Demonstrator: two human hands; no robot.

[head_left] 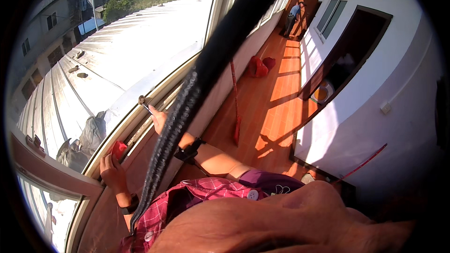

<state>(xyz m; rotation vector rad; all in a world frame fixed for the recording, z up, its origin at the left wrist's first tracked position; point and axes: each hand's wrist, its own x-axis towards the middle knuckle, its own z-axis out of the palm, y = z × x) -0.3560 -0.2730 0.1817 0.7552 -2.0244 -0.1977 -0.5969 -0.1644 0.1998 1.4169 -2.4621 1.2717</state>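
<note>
My right hand [160,120] is closed round the thin handle of a small brush [143,100]. The brush's brownish head rests on or just over the track of the window sill [157,91]. Nearer to me, my left hand [111,172] is at the same sill, its fingers bent against a small bright red thing [119,149]. Whether that is a scoop or a folded cloth I cannot tell. A black braided strap [187,89] crosses the view in front of my right forearm and hides part of it.
Outside the window lie a pale ribbed roof [140,42] and a crumpled grey plastic sheet [93,131]. On the orange tiled floor are a red-handled broom [236,112] and red bags [258,66]. Another person [292,18] stands at the far end. A bucket [322,93] sits by the doorway.
</note>
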